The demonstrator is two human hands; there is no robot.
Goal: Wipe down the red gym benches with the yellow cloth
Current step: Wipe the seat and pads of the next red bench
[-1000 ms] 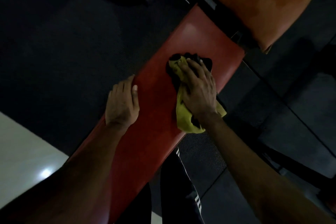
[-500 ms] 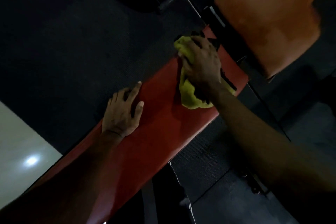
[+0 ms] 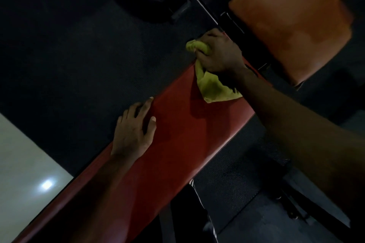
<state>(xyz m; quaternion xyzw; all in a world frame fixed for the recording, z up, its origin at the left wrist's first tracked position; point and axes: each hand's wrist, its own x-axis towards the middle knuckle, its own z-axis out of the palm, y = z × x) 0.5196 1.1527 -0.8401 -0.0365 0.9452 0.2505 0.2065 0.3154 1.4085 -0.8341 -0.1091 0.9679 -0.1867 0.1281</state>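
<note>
Head view: a long red padded gym bench [image 3: 187, 136] runs on a slant from the lower left to the upper right. Along its left long edge lies dark textured rubber floor [image 3: 79, 55], bare beside the bench, and a pale glossy floor tile [image 3: 23, 163] fills the lower left corner. The bench's far end stops at a narrow black frame gap. Just beyond the gap stands an orange upholstered pad [image 3: 292, 21], apart from the red one. Dark floor and black frame parts lie along the right long edge.

The crumpled yellow cloth [image 3: 215, 87] sits at the far left corner of the bench. One bunched end pokes past the bench edge over the floor, and the loose tail lies flat on the red pad, near the wrist.

The right grip [image 3: 219, 53], a bare hand, is clamped on the cloth with fingers curled round the bunch, pressing it to the corner. The left grip [image 3: 134, 132] rests palm down on the bench's left edge, fingers spread and straight, holding nothing, its outer fingers over the edge.
</note>
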